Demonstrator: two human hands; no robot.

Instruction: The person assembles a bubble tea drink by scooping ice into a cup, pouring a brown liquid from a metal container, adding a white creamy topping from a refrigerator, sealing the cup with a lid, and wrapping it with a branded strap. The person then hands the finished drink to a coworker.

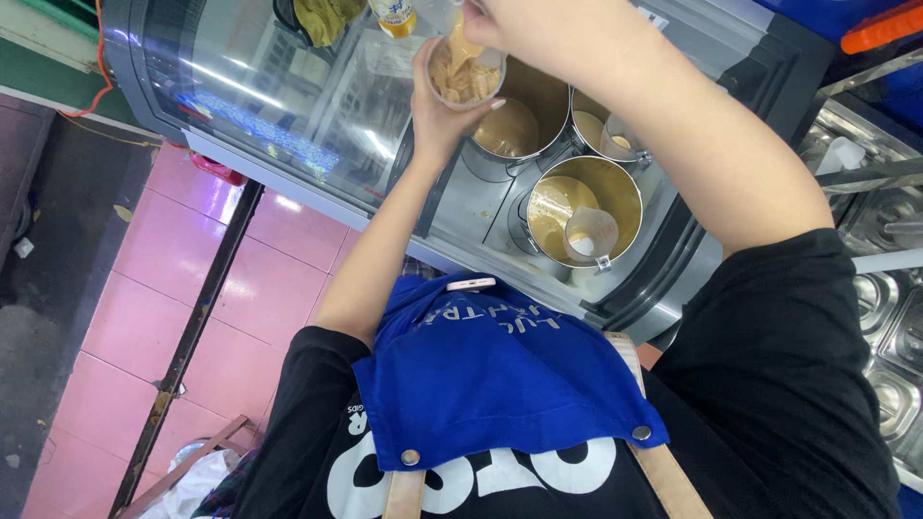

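Note:
My left hand point(435, 113) grips a clear plastic cup point(465, 79) from below and holds it over the counter. The cup holds beige liquid with pale chunks. My right hand point(524, 29) is right above the cup at the frame's top edge. Its fingers are closed on a small clear scoop point(452, 24) tilted toward the cup's mouth, and most of the scoop is cut off by the frame. Just beyond the cup stands a steel pot point(510, 127) of beige liquid.
Two more steel pots point(588, 192) point(601, 130) sit in the counter wells, the nearer one with a clear measuring cup point(590, 234) inside. A glass-topped cabinet point(269, 91) lies left, steel trays point(894, 336) right, pink floor tiles point(240, 288) below. A phone point(471, 284) pokes from my blue apron.

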